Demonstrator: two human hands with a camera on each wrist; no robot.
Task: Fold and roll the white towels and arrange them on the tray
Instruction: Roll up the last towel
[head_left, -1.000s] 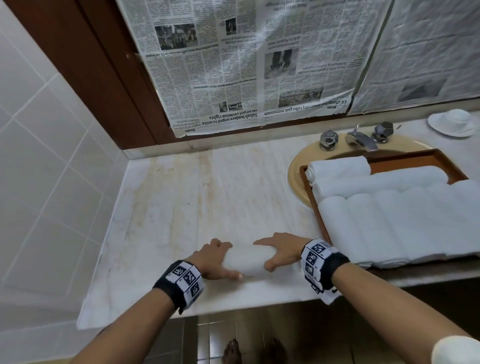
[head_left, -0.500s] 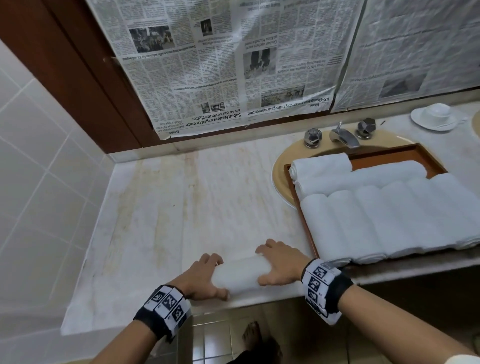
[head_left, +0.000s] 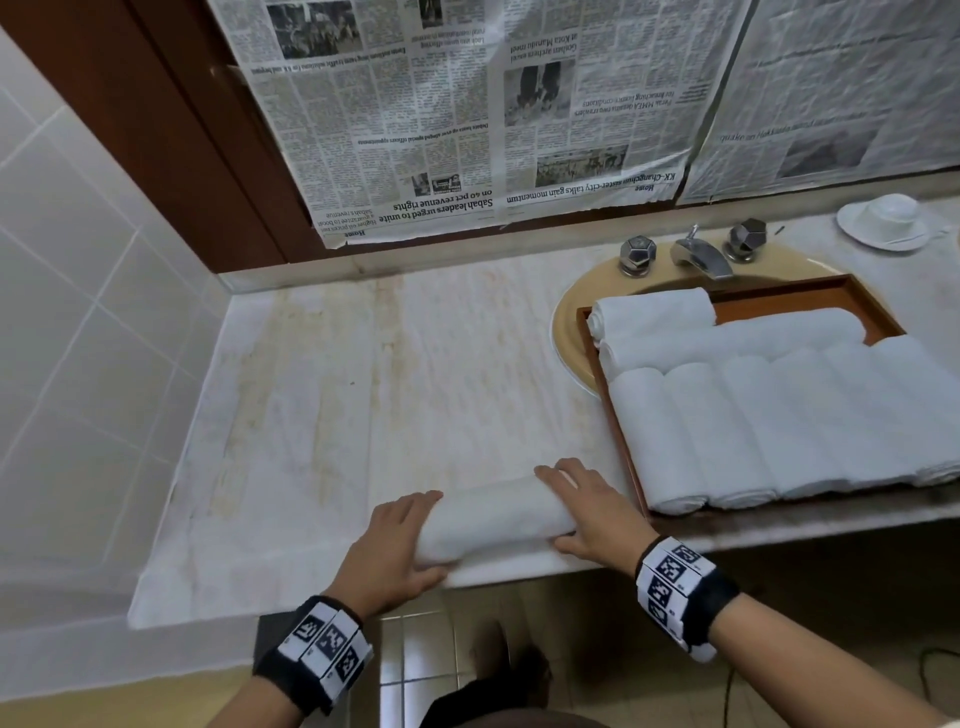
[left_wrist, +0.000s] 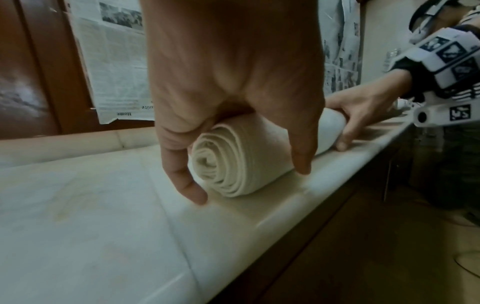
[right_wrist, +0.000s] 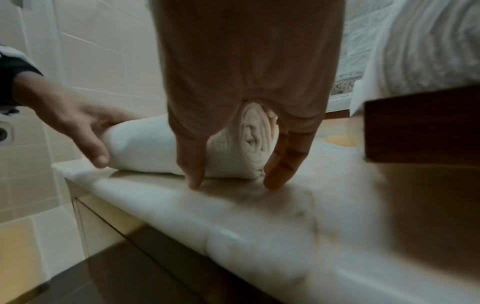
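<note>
— Gripping what, exactly?
— One rolled white towel (head_left: 496, 514), at the marble counter's (head_left: 322, 415) front edge. The left hand (head_left: 387, 551) cups its left end, fingers (left_wrist: 182, 181) curled over the top and thumb down the near side; the right hand (head_left: 592, 514) clasps the right end the same way.
— Its long axis?
— Left to right, along the edge — spiral ends facing outward.
— And on the wooden tray (head_left: 618, 431)?
— Eight rolled towels (head_left: 779, 415): six side by side, two crosswise behind them.

We see a tightly rolled white towel (head_left: 493, 514) lying near the counter's front edge; more rolled towels (head_left: 769, 415) fill the wooden tray (head_left: 613, 415).
</note>
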